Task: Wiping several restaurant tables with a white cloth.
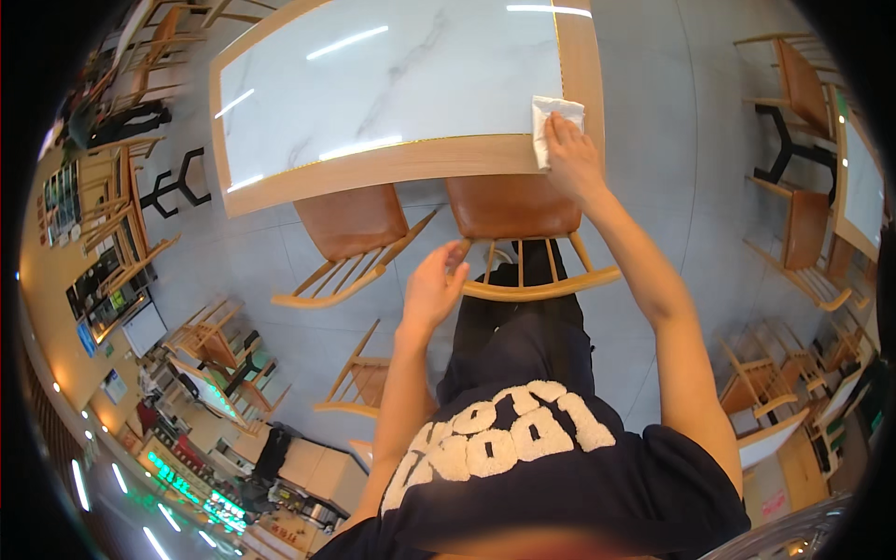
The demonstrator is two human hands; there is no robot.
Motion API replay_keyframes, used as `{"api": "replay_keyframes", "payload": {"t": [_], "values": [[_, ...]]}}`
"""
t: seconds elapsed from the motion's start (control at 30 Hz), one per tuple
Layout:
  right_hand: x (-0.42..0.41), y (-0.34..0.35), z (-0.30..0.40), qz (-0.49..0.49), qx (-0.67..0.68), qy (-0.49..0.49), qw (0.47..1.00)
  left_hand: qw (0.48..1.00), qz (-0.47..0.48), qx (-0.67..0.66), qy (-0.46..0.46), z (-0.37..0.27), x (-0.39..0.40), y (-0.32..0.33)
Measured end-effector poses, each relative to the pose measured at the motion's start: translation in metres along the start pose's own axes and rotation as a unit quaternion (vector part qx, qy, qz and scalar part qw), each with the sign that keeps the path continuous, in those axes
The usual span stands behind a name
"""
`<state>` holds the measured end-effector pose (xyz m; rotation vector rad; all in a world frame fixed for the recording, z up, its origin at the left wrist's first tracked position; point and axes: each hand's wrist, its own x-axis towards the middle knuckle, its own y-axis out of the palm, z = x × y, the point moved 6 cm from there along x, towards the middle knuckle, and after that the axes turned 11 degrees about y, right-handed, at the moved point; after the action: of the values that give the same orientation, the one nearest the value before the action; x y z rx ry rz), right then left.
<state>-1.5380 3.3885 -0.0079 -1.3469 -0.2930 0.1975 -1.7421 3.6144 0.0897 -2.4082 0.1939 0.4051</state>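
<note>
My right hand [574,157] presses a folded white cloth [558,106] onto the near right corner of a table, its fingers lying over the cloth. The cloth spans the wooden border and the edge of the white marbled inset. The table [392,80] has a light wood rim and a thin gold line around the inset. My left hand [435,287] is in the air just left of a wooden chair's curved backrest, fingers slightly bent and apart, with nothing seen in it.
Two chairs with brown seats, one at the left [353,220] and one before me [514,206], are tucked at the table's near side. Another chair [367,381] stands behind at lower left. More tables and chairs line both sides. A person in dark clothes [133,122] is at far left.
</note>
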Motion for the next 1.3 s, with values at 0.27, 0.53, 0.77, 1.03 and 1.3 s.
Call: {"api": "replay_keyframes", "payload": {"t": [0.27, 0.53, 0.77, 1.03, 1.3], "values": [[0.018, 0.005, 0.02, 0.185, -0.016, -0.011, 0.983, 0.999, -0.042, -0.012, -0.029, 0.02, 0.066, -0.052], [0.029, 0.019, 0.009, 0.162, 0.021, -0.163, 0.973, 1.0, 0.017, 0.0, -0.001, 0.055, 0.075, -0.073], [0.016, 0.05, -0.003, -0.035, 0.022, 0.162, 0.986, 0.977, -0.09, 0.102, 0.165, 0.154, 0.129, -0.155], [0.022, 0.081, 0.161, -0.038, 0.054, 0.115, 0.991, 0.897, -0.331, 0.284, 0.071, 0.266, 0.251, -0.205], [-0.004, 0.056, -0.025, -0.131, -0.046, 0.442, 0.886, 0.891, -0.345, 0.295, 0.024, 0.256, 0.253, -0.197]]}}
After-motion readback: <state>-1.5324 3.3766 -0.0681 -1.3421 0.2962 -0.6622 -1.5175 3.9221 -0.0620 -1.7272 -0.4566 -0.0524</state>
